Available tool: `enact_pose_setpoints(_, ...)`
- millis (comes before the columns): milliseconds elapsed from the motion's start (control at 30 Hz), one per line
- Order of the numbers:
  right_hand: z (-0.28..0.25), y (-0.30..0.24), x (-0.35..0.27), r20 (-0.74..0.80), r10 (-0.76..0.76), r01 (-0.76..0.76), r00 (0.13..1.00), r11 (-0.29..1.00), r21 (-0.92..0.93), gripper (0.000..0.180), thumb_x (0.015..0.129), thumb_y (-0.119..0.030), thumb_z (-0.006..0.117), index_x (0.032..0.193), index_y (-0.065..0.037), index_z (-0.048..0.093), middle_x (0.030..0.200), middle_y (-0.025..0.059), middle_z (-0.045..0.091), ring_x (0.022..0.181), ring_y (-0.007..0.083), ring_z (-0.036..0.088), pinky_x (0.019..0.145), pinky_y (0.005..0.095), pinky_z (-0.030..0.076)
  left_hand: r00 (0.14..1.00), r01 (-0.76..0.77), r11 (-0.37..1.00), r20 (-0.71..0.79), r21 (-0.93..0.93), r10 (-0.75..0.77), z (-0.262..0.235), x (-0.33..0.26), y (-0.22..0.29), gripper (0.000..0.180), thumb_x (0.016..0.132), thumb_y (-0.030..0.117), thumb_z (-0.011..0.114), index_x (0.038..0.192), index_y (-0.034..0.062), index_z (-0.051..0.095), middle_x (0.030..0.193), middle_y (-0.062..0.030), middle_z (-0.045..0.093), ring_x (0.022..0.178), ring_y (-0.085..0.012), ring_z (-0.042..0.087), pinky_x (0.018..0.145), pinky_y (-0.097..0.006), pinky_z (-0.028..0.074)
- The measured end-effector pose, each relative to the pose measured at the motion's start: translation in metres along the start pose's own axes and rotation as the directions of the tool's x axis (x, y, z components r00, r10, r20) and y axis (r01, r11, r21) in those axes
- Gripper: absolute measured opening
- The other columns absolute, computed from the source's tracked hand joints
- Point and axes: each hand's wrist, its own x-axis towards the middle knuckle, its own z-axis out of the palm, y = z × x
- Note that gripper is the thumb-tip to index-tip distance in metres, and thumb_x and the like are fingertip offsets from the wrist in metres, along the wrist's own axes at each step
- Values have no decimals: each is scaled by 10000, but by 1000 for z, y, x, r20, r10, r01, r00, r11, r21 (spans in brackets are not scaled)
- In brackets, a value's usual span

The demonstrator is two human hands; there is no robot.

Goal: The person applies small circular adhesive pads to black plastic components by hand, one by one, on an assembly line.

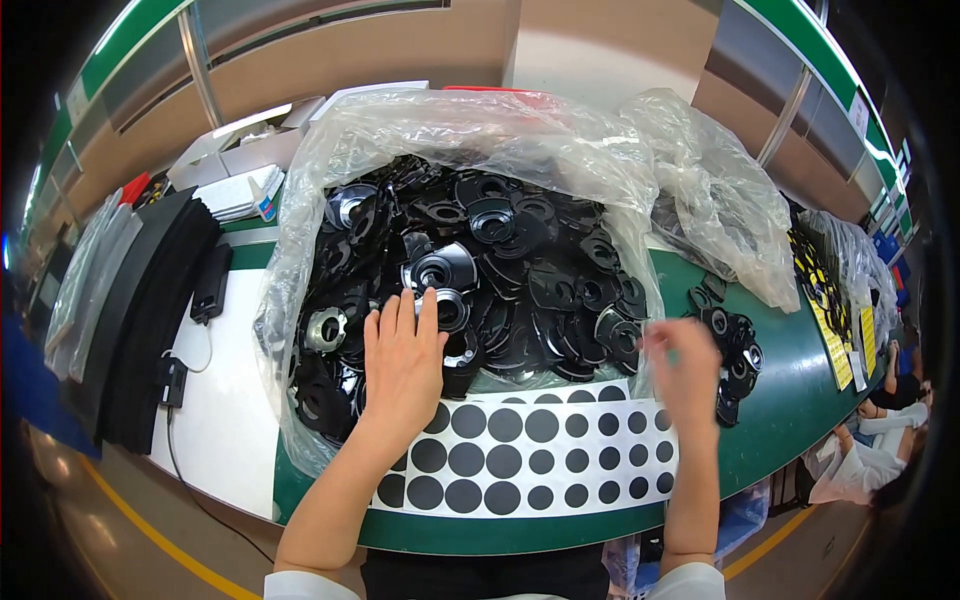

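A big heap of black, rounded plastic parts with ring-shaped holes (530, 235) fills an open clear plastic bag (300, 190) on the table. My left hand (405, 350) lies over the near edge of the heap, fingers stretched out, its fingertips at a glossy black part (452, 310). Smeared by motion, my right hand (685, 365) is at the right side of the bag; whether it holds anything does not show. Between my forearms lies a white sheet of black round stickers (520, 460), with another sheet partly under it.
A smaller group of black parts (738, 355) lies on the green table (790, 400) to the right. Black foam sheets (150, 310) and a white board (235, 400) are at the left. Crumpled plastic (715, 190) and yellow sheets (822, 330) lie farther right, near a co-worker (865, 450).
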Motion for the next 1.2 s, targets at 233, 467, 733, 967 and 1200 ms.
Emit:
enact_pose_setpoints(233, 49, -59, -54, 637, -427, 300, 641, 904, 304, 368, 732, -252, 735, 1008, -47, 603, 886, 78, 563, 878, 262, 548, 717, 356, 472, 1000, 5, 997, 14, -73, -4, -11, 8, 14, 491, 771, 74, 657, 1225, -6, 485, 964, -136, 543, 996, -287, 516, 892, -432, 375)
enact_pose_setpoints(467, 27, -57, -42, 776, -211, 171, 595, 976, 135, 390, 677, -151, 773, 969, -17, 552, 954, 124, 550, 957, 307, 533, 777, 384, 469, 980, 192, 558, 191, -807, -61, -10, -4, 41, 101, 818, 36, 642, 864, 29, 552, 857, -67, 583, 722, -183, 612, 647, -301, 479)
enact_pose_setpoints(733, 29, -50, -40, 834, -220, 173, 506, 973, 152, 373, 696, -163, 769, 960, -17, 550, 997, 147, 512, 996, 313, 512, 777, 392, 471, 711, 572, -693, 686, -439, 153, 12, -20, 72, 317, 989, 400, 346, 977, 104, 460, 1323, -214, 451, 1189, -320, 493, 862, -417, 491)
enact_pose_setpoints(967, 25, -58, -46, 771, -188, 142, 609, 982, 128, 457, 688, -148, 771, 1029, 6, 509, 988, 133, 544, 967, 332, 526, 861, 411, 431, 733, 514, -822, 623, -245, 273, 40, -30, 66, 537, 964, 548, 158, 934, 119, 479, 1228, -225, 486, 1029, -295, 556, 736, -366, 486)
enact_pose_setpoints(1200, 32, -44, -44, 780, -241, 104, 578, 969, 222, 440, 649, -139, 800, 973, 2, 537, 1006, 165, 537, 993, 327, 519, 841, 393, 444, 733, 539, -784, 630, -307, 257, 36, -30, 71, 516, 969, 538, 156, 986, 132, 475, 1155, -206, 515, 945, -261, 565, 678, -312, 443)
